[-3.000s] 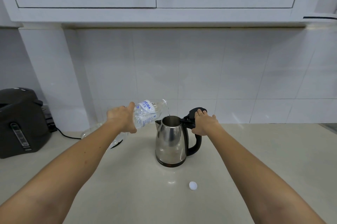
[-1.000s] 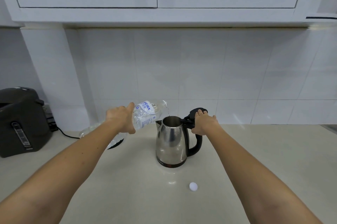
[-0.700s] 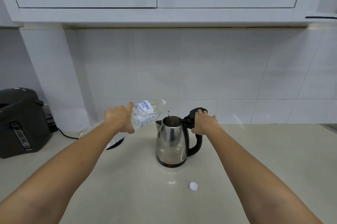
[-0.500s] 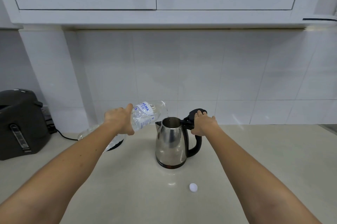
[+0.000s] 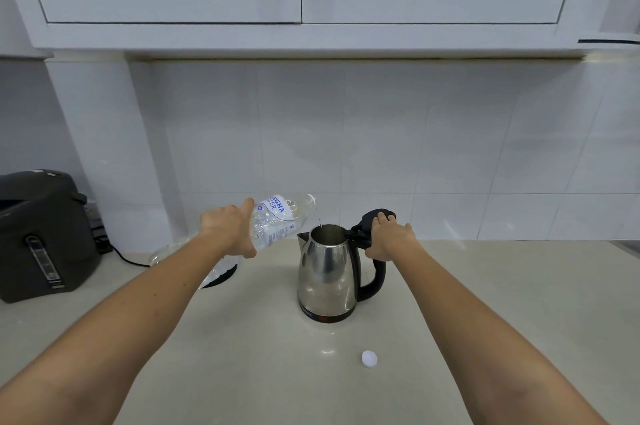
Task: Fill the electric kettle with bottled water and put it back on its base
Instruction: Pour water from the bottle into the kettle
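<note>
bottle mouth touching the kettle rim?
Apart. The head view shows the water bottle mouth held above and left of the kettle opening, backsplash tile visible between them and only a thin trickle bridging the gap.

You get soft, even, cool light from above and in front; the countertop (image 5: 485, 286) is bright. A dim shadow band sits under the cabinets (image 5: 311, 40). Small glare spots shine on the steel kettle (image 5: 327, 272) and before it. Focus is sharp centrally; wide-angle distortion bends the edges and stretches your forearms.
</note>
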